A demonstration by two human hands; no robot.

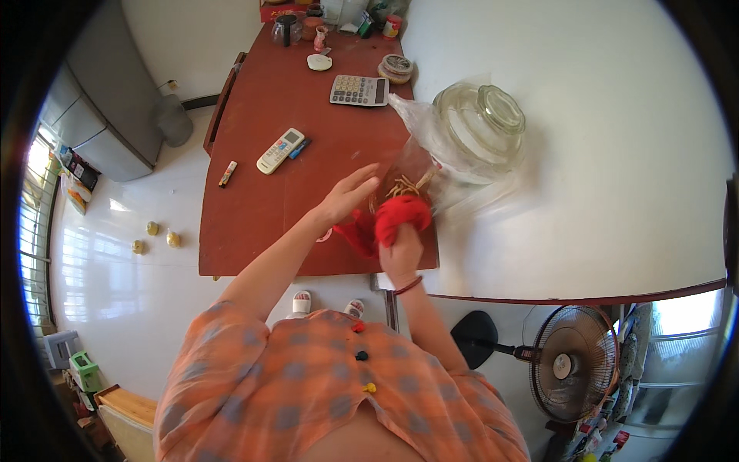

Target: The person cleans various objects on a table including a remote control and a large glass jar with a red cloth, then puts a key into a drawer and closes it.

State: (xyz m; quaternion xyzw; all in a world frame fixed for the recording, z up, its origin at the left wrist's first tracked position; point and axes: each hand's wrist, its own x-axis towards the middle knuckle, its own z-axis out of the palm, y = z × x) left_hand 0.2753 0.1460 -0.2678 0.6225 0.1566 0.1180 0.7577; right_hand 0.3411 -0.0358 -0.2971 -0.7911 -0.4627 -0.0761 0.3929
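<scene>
My right hand [402, 257] grips a bunched red cloth [403, 216] over the front right corner of the reddish-brown table [254, 231]. A loose end of the cloth hangs to the left of it. My left hand [349, 196] is held flat beside the cloth, fingers stretched out, with nothing in it. Just beyond the cloth lie thin tan root-like pieces [404, 186], seemingly in a clear plastic bag; the cloth hides part of them. At the right edge, a large lidded glass jar [470, 136] stands with clear plastic film [417, 115] around it.
A remote control [280, 151], a blue lighter-like object [300, 149], a small printed tube-like item [228, 174] and a calculator [359, 90] lie on the table. Farther back are a round container [395, 69] and a glass pot [286, 30]. A pedestal fan [571, 364] stands at lower right.
</scene>
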